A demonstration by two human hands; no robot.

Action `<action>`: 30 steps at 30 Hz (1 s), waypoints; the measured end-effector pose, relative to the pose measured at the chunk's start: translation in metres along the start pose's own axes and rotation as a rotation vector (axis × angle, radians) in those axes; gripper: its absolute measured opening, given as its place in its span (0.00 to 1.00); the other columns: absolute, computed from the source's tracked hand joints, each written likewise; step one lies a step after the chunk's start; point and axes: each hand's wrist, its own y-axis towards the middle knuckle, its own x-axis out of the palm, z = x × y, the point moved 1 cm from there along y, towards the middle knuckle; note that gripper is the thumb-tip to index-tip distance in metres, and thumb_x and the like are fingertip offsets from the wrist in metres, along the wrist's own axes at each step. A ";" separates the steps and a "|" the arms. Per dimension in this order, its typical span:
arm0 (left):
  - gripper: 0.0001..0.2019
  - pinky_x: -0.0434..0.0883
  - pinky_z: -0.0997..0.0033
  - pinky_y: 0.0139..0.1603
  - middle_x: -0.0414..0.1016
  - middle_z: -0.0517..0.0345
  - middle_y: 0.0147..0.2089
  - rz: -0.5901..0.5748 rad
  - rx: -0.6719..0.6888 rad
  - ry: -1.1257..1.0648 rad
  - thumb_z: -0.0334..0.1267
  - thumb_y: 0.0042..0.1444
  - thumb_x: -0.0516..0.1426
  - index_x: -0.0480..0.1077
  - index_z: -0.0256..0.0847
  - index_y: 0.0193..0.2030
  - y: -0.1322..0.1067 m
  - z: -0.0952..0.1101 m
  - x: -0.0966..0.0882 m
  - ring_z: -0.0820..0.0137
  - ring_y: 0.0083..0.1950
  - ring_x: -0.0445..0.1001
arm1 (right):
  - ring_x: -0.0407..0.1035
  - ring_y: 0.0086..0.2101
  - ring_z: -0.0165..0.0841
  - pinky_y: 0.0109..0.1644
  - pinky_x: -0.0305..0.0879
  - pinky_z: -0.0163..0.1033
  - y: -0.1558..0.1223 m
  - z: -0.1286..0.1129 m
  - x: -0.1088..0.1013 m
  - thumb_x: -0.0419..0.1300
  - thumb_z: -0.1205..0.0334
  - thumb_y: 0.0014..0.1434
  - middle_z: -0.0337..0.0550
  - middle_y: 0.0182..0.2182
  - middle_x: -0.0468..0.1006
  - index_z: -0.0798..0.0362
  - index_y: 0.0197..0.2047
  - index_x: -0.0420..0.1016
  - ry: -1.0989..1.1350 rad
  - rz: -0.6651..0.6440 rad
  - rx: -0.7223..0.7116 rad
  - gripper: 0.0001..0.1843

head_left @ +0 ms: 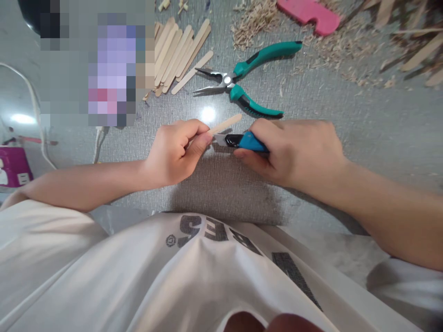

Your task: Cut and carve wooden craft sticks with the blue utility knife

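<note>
Between the thumb and fingers of my left hand (180, 148) is pinched a pale wooden craft stick (226, 124), its free end slanting up to the right. My right hand (294, 150) is closed around a blue and black utility knife (247, 141). The knife's short blade points left, just below the stick and close to my left thumb tip; whether it touches the wood I cannot tell. Ahead of both hands lie open long-nose pliers (227, 80) with green handles. The lower part of the stick is hidden inside my left fist.
Several craft sticks (173, 55) lie fanned out behind my left hand. Wood shavings (254, 20), a pink tool (311, 16) and more sticks (424, 50) are at the back right. A white cable (34, 101) and a purple box (15, 166) sit at the left.
</note>
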 end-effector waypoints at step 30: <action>0.13 0.64 0.72 0.25 0.78 0.65 0.23 0.045 -0.103 -0.158 0.36 0.77 0.62 0.73 0.44 0.36 0.000 0.002 0.001 0.75 0.21 0.72 | 0.74 0.31 0.42 0.36 0.40 0.45 -0.001 -0.005 0.004 0.49 0.29 0.82 0.55 0.38 0.89 0.51 0.56 0.84 0.002 0.055 0.120 0.37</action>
